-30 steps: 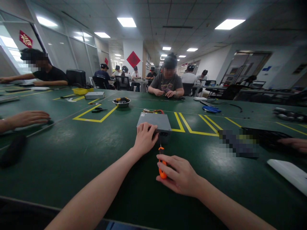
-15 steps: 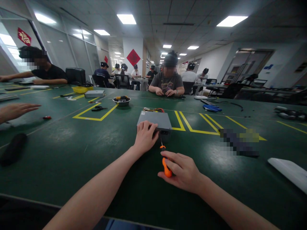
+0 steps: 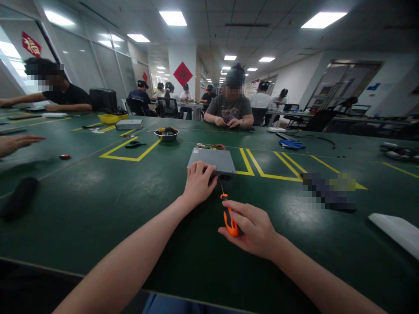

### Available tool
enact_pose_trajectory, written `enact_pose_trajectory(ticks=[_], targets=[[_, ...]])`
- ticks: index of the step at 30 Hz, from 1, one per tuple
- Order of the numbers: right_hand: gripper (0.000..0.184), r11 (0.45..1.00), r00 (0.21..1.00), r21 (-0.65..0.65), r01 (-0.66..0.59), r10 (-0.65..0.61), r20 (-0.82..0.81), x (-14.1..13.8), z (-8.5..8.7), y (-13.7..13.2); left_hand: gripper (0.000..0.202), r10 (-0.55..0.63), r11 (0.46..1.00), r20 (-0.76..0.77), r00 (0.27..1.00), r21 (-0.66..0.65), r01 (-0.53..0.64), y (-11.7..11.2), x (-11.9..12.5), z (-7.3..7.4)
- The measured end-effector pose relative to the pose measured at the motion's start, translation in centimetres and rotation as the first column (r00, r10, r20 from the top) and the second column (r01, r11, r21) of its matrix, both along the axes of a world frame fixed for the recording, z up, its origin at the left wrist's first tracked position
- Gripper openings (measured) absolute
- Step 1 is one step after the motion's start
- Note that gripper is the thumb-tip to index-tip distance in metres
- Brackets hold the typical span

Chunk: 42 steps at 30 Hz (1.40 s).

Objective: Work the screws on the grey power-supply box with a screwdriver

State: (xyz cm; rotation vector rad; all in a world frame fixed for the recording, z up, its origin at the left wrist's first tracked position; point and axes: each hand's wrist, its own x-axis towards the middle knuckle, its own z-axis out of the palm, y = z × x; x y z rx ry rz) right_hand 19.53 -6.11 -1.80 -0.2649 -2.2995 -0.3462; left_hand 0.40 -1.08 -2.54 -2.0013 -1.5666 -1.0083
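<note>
A grey metal computer power supply (image 3: 212, 159) lies flat on the green table, its socket side facing me and coloured cables behind it. My left hand (image 3: 198, 185) is closed over its front left edge, fingers on top and the thumb near the front face. In my right hand (image 3: 253, 224) is an orange and black screwdriver (image 3: 231, 221), pinched between thumb and fingers. Its thin shaft points up toward the lower front of the power supply; I cannot tell whether the tip touches.
A metal bowl (image 3: 166, 134) with tools stands beyond the power supply, left of it. Further left are another grey box (image 3: 129, 124) and a yellow tray (image 3: 113, 118). Blue gloves (image 3: 291, 144) lie to the right. A co-worker (image 3: 229, 109) sits opposite; another person's hand (image 3: 19, 144) reaches in from the left.
The screwdriver has turned in my right hand, showing more black on its handle, and the fingers have shifted on it. My left hand stays on the power supply.
</note>
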Motion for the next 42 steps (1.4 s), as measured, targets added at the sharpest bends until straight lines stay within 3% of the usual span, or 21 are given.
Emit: enact_pose_trajectory(ticks=[7,14,17,20,24,27,35,39,42], targets=[[0.033,0.998,0.974,-0.026,0.052,-0.045,0.22,0.16,0.47,-0.95,0.027,0.001,1.0,0.018,1.0,0.002,-0.001,0.0,0.09,-0.02],[0.034,0.996,0.999,-0.085,-0.008,0.012,0.043,-0.21,0.0,-0.27,0.027,0.0,1.0,0.019,1.0,-0.009,0.001,-0.09,0.09,0.07],[0.039,0.988,0.99,-0.153,0.006,0.015,0.138,-0.17,0.08,-0.52,0.027,0.001,1.0,0.016,1.0,-0.01,-0.001,-0.11,0.12,0.1],[0.037,0.991,0.969,-0.132,0.02,0.013,0.247,-0.2,0.34,-0.76,0.027,-0.003,1.0,0.022,1.0,-0.009,0.003,-0.14,0.13,0.13],[0.031,0.999,0.996,-0.029,-0.028,0.03,0.085,-0.54,0.38,-0.42,0.026,-0.007,1.0,0.023,1.0,-0.005,0.007,-0.17,0.1,0.16],[0.026,0.998,0.999,-0.053,-0.025,0.024,-0.021,-0.56,0.19,-0.2,0.027,-0.001,1.0,0.015,1.0,-0.01,0.001,-0.16,0.07,0.14],[0.035,0.998,0.981,-0.058,0.0,0.011,0.191,0.06,0.54,-0.64,0.026,-0.001,1.0,0.011,1.0,-0.01,0.001,-0.17,0.07,0.17],[0.029,0.999,0.995,-0.013,-0.044,0.045,0.09,-0.3,0.38,-0.31,0.027,-0.007,1.0,0.016,1.0,-0.014,0.008,-0.18,0.07,0.22],[0.027,0.998,0.997,-0.049,-0.047,0.05,0.06,-0.38,0.17,-0.28,0.027,-0.006,1.0,0.015,1.0,-0.011,0.006,-0.15,0.07,0.2]])
